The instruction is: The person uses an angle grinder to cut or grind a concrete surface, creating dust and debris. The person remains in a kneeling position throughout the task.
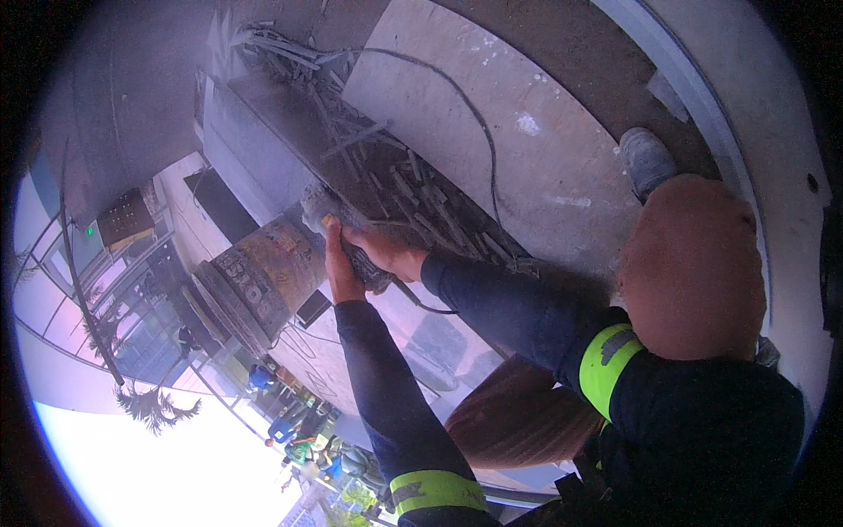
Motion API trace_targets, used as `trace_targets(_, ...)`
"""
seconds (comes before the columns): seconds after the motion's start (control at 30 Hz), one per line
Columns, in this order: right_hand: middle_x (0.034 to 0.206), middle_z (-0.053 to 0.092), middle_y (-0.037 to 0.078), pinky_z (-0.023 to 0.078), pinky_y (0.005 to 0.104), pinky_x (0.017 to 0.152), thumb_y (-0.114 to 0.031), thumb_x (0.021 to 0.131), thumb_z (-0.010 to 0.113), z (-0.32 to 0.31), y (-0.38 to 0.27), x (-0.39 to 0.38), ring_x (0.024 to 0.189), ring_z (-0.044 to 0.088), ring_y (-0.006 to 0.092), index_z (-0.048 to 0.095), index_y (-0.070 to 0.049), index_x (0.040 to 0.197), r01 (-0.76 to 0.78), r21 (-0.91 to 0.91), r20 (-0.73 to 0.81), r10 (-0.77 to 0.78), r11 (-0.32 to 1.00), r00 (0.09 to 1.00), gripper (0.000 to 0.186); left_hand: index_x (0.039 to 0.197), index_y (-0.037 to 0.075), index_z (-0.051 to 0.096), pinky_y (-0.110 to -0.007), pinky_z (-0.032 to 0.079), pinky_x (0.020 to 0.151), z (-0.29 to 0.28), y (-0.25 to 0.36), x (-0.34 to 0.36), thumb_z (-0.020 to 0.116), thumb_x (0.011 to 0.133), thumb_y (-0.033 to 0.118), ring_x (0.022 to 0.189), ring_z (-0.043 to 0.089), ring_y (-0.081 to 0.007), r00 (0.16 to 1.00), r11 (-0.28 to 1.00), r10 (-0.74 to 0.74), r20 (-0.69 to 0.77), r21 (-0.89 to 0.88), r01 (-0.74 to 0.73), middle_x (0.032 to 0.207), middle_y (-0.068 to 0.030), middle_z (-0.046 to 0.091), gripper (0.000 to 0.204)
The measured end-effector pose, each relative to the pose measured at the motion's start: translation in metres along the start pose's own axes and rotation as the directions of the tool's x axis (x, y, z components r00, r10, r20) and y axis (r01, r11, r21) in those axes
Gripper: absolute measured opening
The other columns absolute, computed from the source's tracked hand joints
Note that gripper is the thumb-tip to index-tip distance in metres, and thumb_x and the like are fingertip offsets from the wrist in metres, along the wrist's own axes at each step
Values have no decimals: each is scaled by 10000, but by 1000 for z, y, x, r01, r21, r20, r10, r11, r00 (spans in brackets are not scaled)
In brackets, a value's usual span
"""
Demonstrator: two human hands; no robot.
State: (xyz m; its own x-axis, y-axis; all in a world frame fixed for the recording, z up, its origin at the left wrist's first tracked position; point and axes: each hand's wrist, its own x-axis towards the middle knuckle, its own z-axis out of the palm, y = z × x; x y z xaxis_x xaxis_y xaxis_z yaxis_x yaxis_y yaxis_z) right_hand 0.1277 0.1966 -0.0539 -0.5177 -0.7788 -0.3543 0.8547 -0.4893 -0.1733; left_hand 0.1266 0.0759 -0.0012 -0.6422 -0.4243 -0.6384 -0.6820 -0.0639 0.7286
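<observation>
Both hands grip a power grinder [356,250] at frame centre: left hand [338,268] below, right hand [386,253] above, its nose pointing upper left at the stone slab [255,154].

Two hands [364,255], one power tool [338,230], one cable [479,132]

Hazy daylight view, blown-out white glare at lower left, dim purple-grey haze above, black curved fisheye rim, soft focus.

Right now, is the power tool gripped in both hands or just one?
Both. The left hand and right hand are wrapped around the corded grinder-like power tool, its head held against the grey slab's edge. Whether it is running cannot be told.
</observation>
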Motion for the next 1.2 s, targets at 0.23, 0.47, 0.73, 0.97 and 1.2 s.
trace_targets(0.23, 846, 699, 112, 548, 354, 437, -541, 1128, 390, 5, 4, 0, 572, 683, 218, 578, -50, 1307, -23, -26, -40, 22, 999, 999, 555, 1247, 51, 635, -396, 595, 839, -18, -9, 13, 679, 1023, 518, 910, 730, -244, 998, 996, -49, 28, -68, 51, 1033, -95, 724, 520)
trace_targets(0.47, 861, 702, 94, 544, 343, 439, -525, 1131, 400, 2, 18, -5, 571, 678, 203, 574, -60, 1329, 52, -36, -33, -53, 998, 998, 534, 1189, 76, 663, -421, 612, 810, -11, -13, -3, 632, 1054, 484, 885, 739, -269, 998, 999, -21, -56, -49, 19, 1012, -106, 734, 431)
trace_targets(0.73, 880, 698, 94, 570, 332, 447, -540, 1127, 404, 7, 13, -38, 585, 688, 196, 563, -59, 1340, -9, -32, -23, 8, 999, 1000, 550, 1158, 90, 658, -432, 610, 791, -12, -22, -20, 640, 1038, 524, 867, 732, -270, 999, 998, -35, -36, -48, 33, 1002, -105, 726, 451)
trace_targets(0.97, 881, 689, 103, 574, 329, 445, -526, 1129, 402, 0, 16, -53, 590, 693, 195, 538, -56, 1343, 8, -19, 10, -8, 1000, 1000, 534, 1151, 86, 652, -408, 606, 772, 3, -27, -37, 628, 1038, 551, 854, 730, -250, 999, 999, -18, -41, -42, 16, 980, -104, 723, 479)
trace_targets(1.2, 907, 679, 99, 571, 321, 455, -498, 1134, 396, -1, 23, -56, 615, 685, 190, 537, -52, 1341, 33, -23, -22, -34, 999, 999, 512, 1263, 24, 646, -371, 589, 854, 4, -27, -47, 660, 1039, 517, 931, 731, -225, 998, 997, -62, -25, -56, 61, 1057, -104, 723, 542)
